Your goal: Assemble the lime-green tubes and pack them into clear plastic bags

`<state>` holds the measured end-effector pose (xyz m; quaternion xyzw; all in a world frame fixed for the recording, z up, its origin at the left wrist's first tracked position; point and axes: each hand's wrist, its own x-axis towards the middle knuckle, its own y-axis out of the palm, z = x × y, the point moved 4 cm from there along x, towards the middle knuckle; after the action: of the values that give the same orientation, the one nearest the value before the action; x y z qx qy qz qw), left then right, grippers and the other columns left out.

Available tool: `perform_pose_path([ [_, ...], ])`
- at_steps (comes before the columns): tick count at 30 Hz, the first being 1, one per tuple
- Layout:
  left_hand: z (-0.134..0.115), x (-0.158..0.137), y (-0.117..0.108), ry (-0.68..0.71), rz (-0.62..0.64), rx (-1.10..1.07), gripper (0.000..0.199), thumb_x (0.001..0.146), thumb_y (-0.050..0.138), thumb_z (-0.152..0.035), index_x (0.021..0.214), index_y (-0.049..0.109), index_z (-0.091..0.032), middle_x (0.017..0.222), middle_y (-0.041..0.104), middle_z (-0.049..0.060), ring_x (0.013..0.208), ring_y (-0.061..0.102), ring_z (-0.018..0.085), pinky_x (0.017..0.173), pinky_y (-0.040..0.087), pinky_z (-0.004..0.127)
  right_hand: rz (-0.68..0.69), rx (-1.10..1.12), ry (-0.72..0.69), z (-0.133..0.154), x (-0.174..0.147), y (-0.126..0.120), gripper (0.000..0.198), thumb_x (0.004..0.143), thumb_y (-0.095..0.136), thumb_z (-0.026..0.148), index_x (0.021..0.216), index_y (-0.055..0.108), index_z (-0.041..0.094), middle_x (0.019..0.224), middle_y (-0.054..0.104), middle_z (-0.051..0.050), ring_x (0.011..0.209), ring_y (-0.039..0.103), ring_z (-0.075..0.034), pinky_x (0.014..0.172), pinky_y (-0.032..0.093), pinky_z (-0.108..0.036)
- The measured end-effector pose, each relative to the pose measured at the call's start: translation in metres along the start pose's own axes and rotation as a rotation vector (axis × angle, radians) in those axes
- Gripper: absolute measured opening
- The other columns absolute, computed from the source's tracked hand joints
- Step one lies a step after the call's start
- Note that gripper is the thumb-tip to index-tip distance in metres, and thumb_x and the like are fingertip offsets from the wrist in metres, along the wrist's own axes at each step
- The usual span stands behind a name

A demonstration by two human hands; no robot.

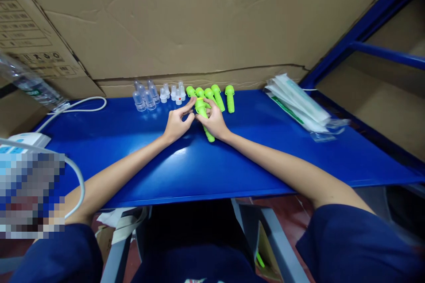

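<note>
My right hand [215, 123] is closed around a lime-green plastic handle-shaped piece [200, 105] with a wider capped top. Its ribbed lower end slants down toward the table's front. My left hand [179, 121] is beside it, thumb and fingers apart, fingertips close to the green top; whether they touch it I cannot tell. Several like green pieces [229, 98] lie just behind my hands. To their left stand several small clear caps on white bases [173, 93], one with a red dot. Further left are several clear plastic vials [145, 96].
The blue tabletop [186, 168] meets a cardboard wall [206, 22] at the back. Clear bags with white contents [299, 101] lie at right. On the left are a plastic bottle [36, 86], a white cable [96, 105] and a white device [29, 140]. A blue frame [355, 26] rises at right.
</note>
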<state>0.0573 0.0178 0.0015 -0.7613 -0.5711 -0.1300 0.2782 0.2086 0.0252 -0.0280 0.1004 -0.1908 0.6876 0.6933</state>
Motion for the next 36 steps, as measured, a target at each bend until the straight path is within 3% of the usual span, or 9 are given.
perform_pose_path([
  [5, 0.006, -0.003, 0.0, -0.029, -0.011, 0.009, 0.054, 0.087, 0.057, -0.017, 0.139, 0.07, -0.016, 0.148, 0.063, 0.005, 0.139, 0.062, 0.028, 0.122, 0.049, 0.043, -0.018, -0.019, 0.03, 0.0, 0.0, -0.001, 0.056, 0.075, 0.076, 0.038, 0.119, 0.045, 0.023, 0.084, 0.071, -0.002, 0.074, 0.071, -0.023, 0.07, 0.059, -0.04],
  [10, 0.006, -0.006, 0.005, -0.005, 0.06, 0.028, 0.049, 0.088, 0.057, -0.019, 0.134, 0.073, -0.013, 0.137, 0.072, 0.009, 0.125, 0.072, 0.028, 0.117, 0.054, 0.044, -0.063, -0.005, 0.022, -0.003, 0.005, -0.004, 0.049, 0.076, 0.076, 0.044, 0.105, 0.041, 0.026, 0.089, 0.071, -0.003, 0.08, 0.072, -0.023, 0.073, 0.06, -0.041],
  [14, -0.001, -0.009, 0.005, 0.094, 0.058, 0.055, 0.054, 0.091, 0.055, -0.016, 0.143, 0.066, -0.014, 0.14, 0.071, 0.011, 0.128, 0.071, 0.026, 0.119, 0.053, 0.041, -0.076, -0.032, -0.007, -0.005, 0.006, -0.005, 0.052, 0.079, 0.075, 0.044, 0.115, 0.041, 0.026, 0.089, 0.07, -0.002, 0.083, 0.072, -0.023, 0.081, 0.061, -0.045],
  [19, -0.004, -0.007, -0.005, 0.164, -0.064, 0.205, 0.056, 0.094, 0.056, -0.017, 0.15, 0.058, -0.019, 0.152, 0.063, 0.011, 0.14, 0.062, 0.026, 0.12, 0.049, 0.045, -0.015, -0.07, -0.063, 0.002, 0.0, -0.001, 0.065, 0.089, 0.07, 0.042, 0.141, 0.033, 0.027, 0.101, 0.07, -0.004, 0.093, 0.073, -0.025, 0.089, 0.062, -0.049],
  [24, -0.006, -0.005, -0.004, 0.152, 0.047, 0.205, 0.053, 0.101, 0.054, -0.032, 0.153, 0.056, -0.021, 0.155, 0.06, 0.012, 0.141, 0.059, 0.027, 0.123, 0.043, 0.046, 0.048, -0.112, -0.112, 0.013, -0.006, 0.003, 0.075, 0.093, 0.069, 0.042, 0.152, 0.026, 0.026, 0.102, 0.071, -0.006, 0.092, 0.073, -0.027, 0.092, 0.061, -0.053],
  [30, -0.012, -0.007, -0.002, 0.099, 0.05, 0.2, 0.054, 0.101, 0.056, -0.038, 0.151, 0.059, -0.018, 0.131, 0.074, 0.013, 0.13, 0.065, 0.028, 0.117, 0.046, 0.044, 0.009, -0.073, -0.036, 0.016, -0.007, 0.003, 0.066, 0.088, 0.075, 0.048, 0.138, 0.037, 0.028, 0.104, 0.073, -0.008, 0.091, 0.074, -0.027, 0.089, 0.063, -0.052],
  [36, -0.006, -0.007, -0.002, 0.019, 0.042, 0.16, 0.051, 0.098, 0.059, -0.036, 0.144, 0.066, -0.015, 0.125, 0.077, 0.013, 0.129, 0.067, 0.03, 0.119, 0.045, 0.046, -0.008, -0.033, -0.025, 0.015, -0.007, 0.002, 0.063, 0.082, 0.078, 0.055, 0.124, 0.04, 0.028, 0.104, 0.073, -0.009, 0.096, 0.075, -0.029, 0.089, 0.063, -0.052],
])
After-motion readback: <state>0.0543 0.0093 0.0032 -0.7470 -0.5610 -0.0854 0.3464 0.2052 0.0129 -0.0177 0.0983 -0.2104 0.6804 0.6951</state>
